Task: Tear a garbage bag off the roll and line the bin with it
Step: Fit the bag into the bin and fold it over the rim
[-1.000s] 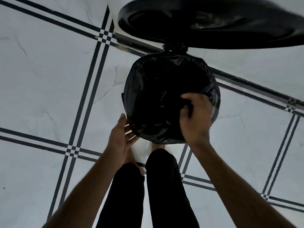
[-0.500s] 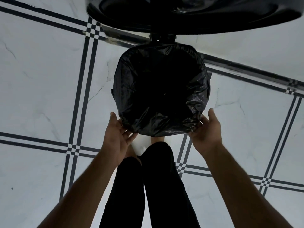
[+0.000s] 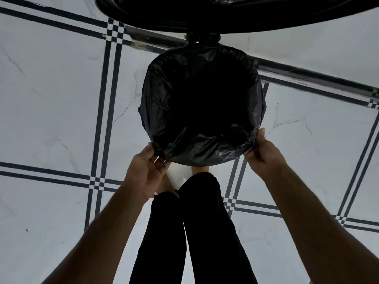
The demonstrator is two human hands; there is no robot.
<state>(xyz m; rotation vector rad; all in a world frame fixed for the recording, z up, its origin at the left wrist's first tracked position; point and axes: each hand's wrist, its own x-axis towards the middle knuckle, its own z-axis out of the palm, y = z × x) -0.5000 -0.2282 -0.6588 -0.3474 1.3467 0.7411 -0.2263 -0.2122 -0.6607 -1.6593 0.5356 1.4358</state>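
A round bin stands on the floor in front of my feet, its lid (image 3: 246, 15) swung up and open at the top of the view. A black garbage bag (image 3: 155, 95) lines the bin, its edge folded over the rim all round. My left hand (image 3: 146, 171) grips the folded bag edge at the near left of the rim. My right hand (image 3: 261, 150) grips the bag edge at the near right. The bin's own walls are hidden under the plastic. No roll is in view.
The floor (image 3: 51, 99) is white marble tile with dark double stripes. A metal strip (image 3: 307, 73) runs along the floor behind the bin. My legs in black trousers (image 3: 190, 232) stand close to the bin's near side.
My right hand has left the inside of the bin and gone to the near right rim, where it now holds the bag edge. My left hand has closed on the near left edge.
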